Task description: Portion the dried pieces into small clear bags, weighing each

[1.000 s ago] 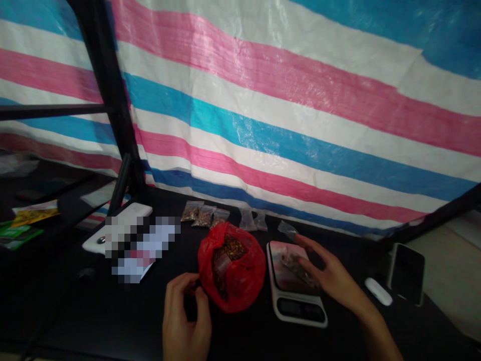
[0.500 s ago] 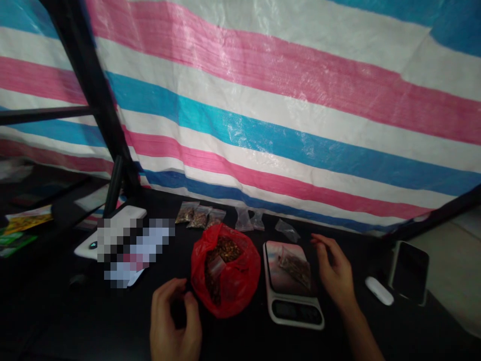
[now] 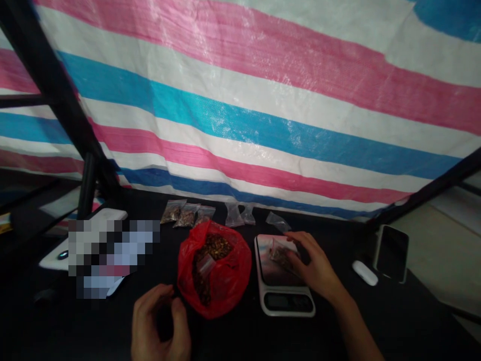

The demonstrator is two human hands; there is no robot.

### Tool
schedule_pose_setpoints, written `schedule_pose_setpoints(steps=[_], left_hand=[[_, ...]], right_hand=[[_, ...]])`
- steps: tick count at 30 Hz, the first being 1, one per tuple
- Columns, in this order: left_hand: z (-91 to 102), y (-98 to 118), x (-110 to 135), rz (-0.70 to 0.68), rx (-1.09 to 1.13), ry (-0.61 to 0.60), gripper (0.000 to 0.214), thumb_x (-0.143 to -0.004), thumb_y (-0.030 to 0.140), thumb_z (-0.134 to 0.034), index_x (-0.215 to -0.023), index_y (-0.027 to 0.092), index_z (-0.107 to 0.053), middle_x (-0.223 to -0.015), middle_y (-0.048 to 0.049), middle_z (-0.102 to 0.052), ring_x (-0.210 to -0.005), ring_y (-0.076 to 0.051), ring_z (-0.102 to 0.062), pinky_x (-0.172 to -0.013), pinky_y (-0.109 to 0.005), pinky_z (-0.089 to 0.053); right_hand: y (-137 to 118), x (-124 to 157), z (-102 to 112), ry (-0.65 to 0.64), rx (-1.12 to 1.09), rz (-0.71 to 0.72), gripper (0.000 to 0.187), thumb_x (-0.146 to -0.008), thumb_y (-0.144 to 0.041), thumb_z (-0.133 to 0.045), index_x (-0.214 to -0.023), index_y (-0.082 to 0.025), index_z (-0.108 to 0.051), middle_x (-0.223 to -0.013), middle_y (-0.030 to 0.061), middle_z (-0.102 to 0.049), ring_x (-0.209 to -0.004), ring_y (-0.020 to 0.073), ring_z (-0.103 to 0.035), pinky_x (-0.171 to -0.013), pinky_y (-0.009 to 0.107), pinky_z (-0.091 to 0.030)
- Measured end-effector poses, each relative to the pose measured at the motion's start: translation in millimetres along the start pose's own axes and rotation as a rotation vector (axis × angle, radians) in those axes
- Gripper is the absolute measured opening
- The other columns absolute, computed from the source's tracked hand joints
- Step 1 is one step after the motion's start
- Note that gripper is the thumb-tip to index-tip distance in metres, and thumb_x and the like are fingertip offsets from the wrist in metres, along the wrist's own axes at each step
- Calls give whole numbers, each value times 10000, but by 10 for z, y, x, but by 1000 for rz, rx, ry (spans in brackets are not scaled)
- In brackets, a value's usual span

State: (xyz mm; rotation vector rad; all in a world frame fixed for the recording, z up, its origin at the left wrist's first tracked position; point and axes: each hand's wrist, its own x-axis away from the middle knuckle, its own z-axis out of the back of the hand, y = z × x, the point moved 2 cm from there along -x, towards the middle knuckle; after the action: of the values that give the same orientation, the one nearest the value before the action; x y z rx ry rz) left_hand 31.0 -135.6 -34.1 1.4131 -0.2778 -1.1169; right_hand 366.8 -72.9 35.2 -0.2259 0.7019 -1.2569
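My right hand [image 3: 313, 263] reaches over the digital kitchen scale [image 3: 287, 303], thumb and fingers apart around the small zip bag [image 3: 281, 253] on its plate. The thumb overlaps the bag's right part; whether it presses on it I cannot tell. Brown dried bits fill that clear bag. Left of the scale sits an open red plastic bag [image 3: 235, 291] holding loose brown granules [image 3: 220, 245], with a small clear piece of plastic [image 3: 206, 265] on top. My left hand [image 3: 160, 321] rests at the red bag's lower left, fingers curled, thumb apart, nothing between them.
Several filled zip bags [image 3: 186, 216] lie behind the red bag, with empty clear bags [image 3: 235, 215] to their right. A phone [image 3: 393, 253] and a white oval case [image 3: 364, 273] are at right. A white device [image 3: 108, 215] lies left. Striped sheeting [image 3: 240, 120] hangs behind.
My right hand has moved left from beside the scale to over the zip bag on it. My left hand keeps its curled pose near the red bag. The camera view has shifted slightly.
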Motion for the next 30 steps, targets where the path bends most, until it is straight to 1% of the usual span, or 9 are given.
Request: schedule_pose_setpoints(steps=[3, 5, 8, 10, 14, 17, 22, 25, 30], left_hand=[[-7, 12, -6, -12, -9, -15, 221, -852, 306, -639, -1044, 208, -589, -1011, -57, -592, -898, -232, -615, -821, -423, -496], [-13, 36, -11, -39, -14, -24, 211, -860, 302, -632, -1045, 208, -586, -1004, -54, -590, -893, -227, -613, -819, -416, -498], [-20, 75, -16, -89, -8, -17, 194, -873, 280, -620, -1048, 206, -581, -994, -52, -583, -880, -216, -607, -799, -397, -502], [-25, 89, -17, -116, 3, -11, 180, -877, 267, -617, -1041, 204, -579, -990, -51, -582, -867, -209, -606, -782, -383, -506], [-38, 95, -18, -147, 22, -32, 159, -882, 249, -611, -1032, 207, -581, -982, -47, -586, -858, -201, -612, -760, -358, -518], [-39, 98, -20, -143, 33, -34, 138, -892, 243, -596, -1025, 207, -581, -981, -48, -586, -857, -195, -614, -755, -343, -524], [-40, 113, -27, -122, 59, -59, 122, -903, 224, -579, -1024, 203, -578, -970, -51, -589, -847, -186, -616, -745, -319, -535], [-50, 138, -33, -138, 73, -89, 101, -912, 199, -565, -1012, 202, -578, -960, -52, -589, -847, -180, -615, -740, -303, -543], [-64, 189, -51, -162, 69, -120, 107, -918, 158, -532, -1002, 203, -580, -945, -53, -596, -828, -170, -621, -717, -278, -552]], right_hand=[[-44, 25, -79, -123, 13, -24, 570, -835, -275, -720, -1375, -294, -538, -1240, 79, -632, -1136, 274, -586, -996, 460, -475], [-40, 42, -126, -141, 13, -35, 609, -813, -259, -745, -1384, -296, -536, -1249, 78, -637, -1150, 281, -589, -1020, 480, -463], [-21, 46, -176, -118, -61, -59, 520, -862, -285, -707, -1361, -294, -562, -1267, 75, -655, -1145, 264, -621, -1022, 460, -480], [-44, 21, -192, -65, -141, -69, 431, -906, -329, -659, -1328, -280, -587, -1289, 76, -663, -1165, 254, -635, -1026, 434, -493], [-276, -104, -251, 51, -221, -39, 413, -914, -366, -642, -1311, -257, -603, -1308, 83, -676, -1202, 266, -640, -1028, 414, -506], [-593, -232, -389, -30, -195, 57, 441, -924, -293, -622, -1361, -271, -570, -1299, 69, -683, -1149, 246, -661, -1002, 394, -517], [-1036, -431, -670, -240, 92, 279, 574, -885, -81, -534, -1436, -240, -502, -1238, 84, -681, -1117, 245, -606, -1000, 427, -460], [-1107, -513, -793, -303, 199, 291, 566, -915, -91, -515, -1468, -198, -465, -1218, 120, -679, -1107, 264, -597, -974, 435, -453], [-1090, -569, -891, -307, 213, 284, 480, -977, -164, -504, -1455, -199, -479, -1252, 129, -674, -1113, 278, -603, -974, 452, -454]])
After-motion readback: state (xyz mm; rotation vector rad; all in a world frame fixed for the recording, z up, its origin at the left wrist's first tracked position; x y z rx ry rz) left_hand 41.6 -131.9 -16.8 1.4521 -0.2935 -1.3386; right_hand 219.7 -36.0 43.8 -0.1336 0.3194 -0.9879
